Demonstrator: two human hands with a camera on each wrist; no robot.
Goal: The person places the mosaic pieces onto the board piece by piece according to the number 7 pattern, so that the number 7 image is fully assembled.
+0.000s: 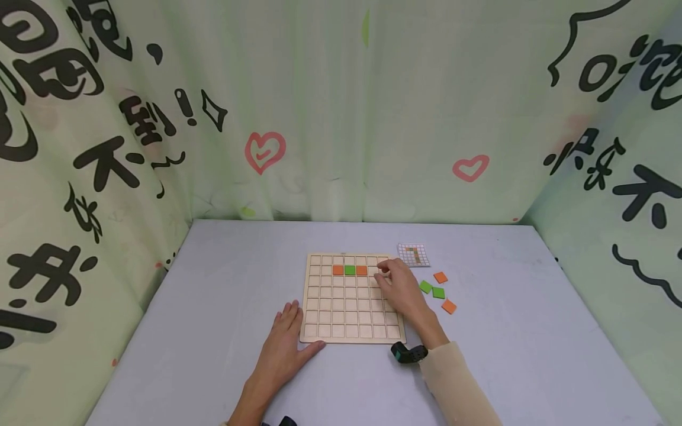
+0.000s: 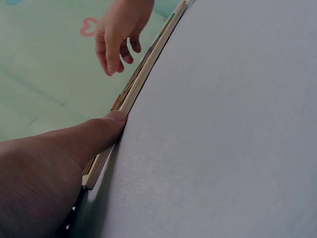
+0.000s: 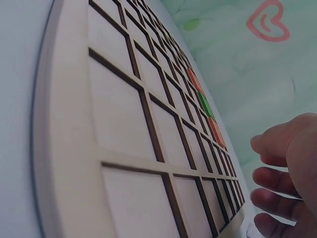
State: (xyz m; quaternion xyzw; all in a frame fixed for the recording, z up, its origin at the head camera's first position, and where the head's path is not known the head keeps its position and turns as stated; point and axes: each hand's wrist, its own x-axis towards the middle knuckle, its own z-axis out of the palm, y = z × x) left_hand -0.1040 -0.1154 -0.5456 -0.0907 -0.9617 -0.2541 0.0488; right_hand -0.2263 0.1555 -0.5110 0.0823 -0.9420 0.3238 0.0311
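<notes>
Loose tiles [image 1: 438,293] scattered on counter [image 1: 245,266], right of grid board [image 1: 338,318]; judged light, stiff, best edge-pinched. Left hand [image 1: 283,348] laid along board, fingers extended; right hand [image 1: 402,290] held above, fingers loose, apparently tile-free.

We are viewing a pale table [image 1: 240,254] on which a square wooden grid board [image 1: 346,341] is lying flat; beside the board's far right corner a small printed card [image 1: 413,263] is resting, and nearer, two green tiles [image 1: 438,293] and two orange tiles [image 1: 449,306] are lying loose.
</notes>
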